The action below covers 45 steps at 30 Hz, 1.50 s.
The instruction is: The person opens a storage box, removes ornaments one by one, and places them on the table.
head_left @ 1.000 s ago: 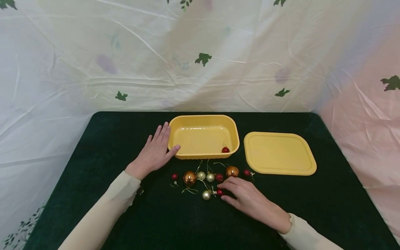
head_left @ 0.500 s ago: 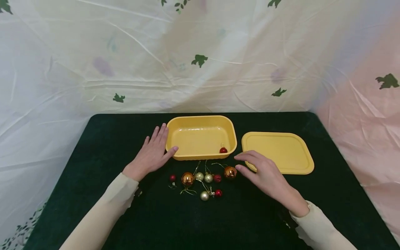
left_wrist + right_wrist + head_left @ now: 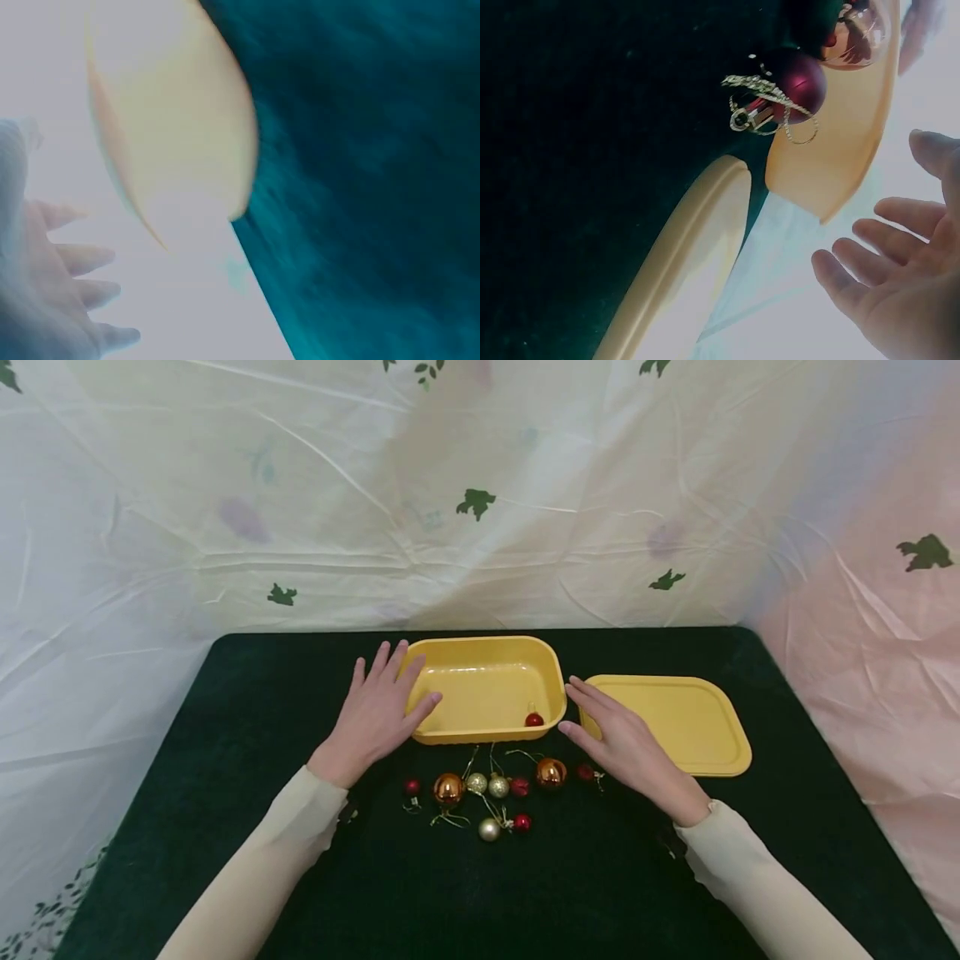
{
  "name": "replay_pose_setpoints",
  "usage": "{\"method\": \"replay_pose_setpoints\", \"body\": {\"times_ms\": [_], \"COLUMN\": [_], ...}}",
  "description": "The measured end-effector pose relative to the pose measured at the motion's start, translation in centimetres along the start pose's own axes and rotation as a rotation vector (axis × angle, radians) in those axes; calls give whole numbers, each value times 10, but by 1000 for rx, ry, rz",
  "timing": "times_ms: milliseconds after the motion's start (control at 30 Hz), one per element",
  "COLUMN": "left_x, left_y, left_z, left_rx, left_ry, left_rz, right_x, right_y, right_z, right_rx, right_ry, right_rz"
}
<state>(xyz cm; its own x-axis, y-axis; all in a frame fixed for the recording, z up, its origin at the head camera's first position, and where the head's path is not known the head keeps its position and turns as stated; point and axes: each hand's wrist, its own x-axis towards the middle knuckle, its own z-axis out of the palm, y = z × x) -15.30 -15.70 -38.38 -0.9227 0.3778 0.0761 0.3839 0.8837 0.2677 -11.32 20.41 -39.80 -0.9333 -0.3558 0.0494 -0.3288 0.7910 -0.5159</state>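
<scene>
A yellow plastic container (image 3: pixel 480 737) stands at the back of the dark green table, with one small red bauble (image 3: pixel 534 719) in its front right corner. My left hand (image 3: pixel 375 710) is at its left side, fingers spread, thumb over the rim. At the right side my right hand (image 3: pixel 626 747) holds nothing; its straight fingers are right by the container's corner and overlap the yellow lid (image 3: pixel 690 727). In front lie several baubles: a copper one (image 3: pixel 448 789), another copper bauble (image 3: pixel 551 772), gold ones (image 3: pixel 489 829) and red ones (image 3: pixel 522 822), with gold strings.
Close to my right hand lies a dark red bauble (image 3: pixel 802 86) with a gold string, seen in the right wrist view. Behind the table (image 3: pixel 480 902) hangs a pale curtain (image 3: pixel 337 510) with leaf prints, which also runs along both sides.
My right hand has left the baubles, swung out to the right, then moved up to the container's right side. My left hand has shifted slightly right and up at the container.
</scene>
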Motion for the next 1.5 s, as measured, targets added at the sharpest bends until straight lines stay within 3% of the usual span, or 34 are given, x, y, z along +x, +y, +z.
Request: {"method": "replay_pose_setpoints", "body": {"times_ms": [133,233,400,533,967,1500], "left_x": [13,21,36,47,83,101], "left_y": [20,34,56,68,88,89], "left_z": [-3,-3,1,5,21,47], "left_rx": [-43,-134,-360,-451,-475,-485], "left_ry": [74,80,3,-75,-387,-574], "left_rz": [124,188,203,209,214,211], "right_x": [1,2,1,0,0,2], "right_y": [3,5,7,6,7,8], "right_z": [1,2,4,4,3,4], "right_rx": [-2,6,10,6,10,6], "right_ry": [-21,-33,-57,-71,-85,-80], "right_rz": [-12,-22,-38,-47,-59,-59]}}
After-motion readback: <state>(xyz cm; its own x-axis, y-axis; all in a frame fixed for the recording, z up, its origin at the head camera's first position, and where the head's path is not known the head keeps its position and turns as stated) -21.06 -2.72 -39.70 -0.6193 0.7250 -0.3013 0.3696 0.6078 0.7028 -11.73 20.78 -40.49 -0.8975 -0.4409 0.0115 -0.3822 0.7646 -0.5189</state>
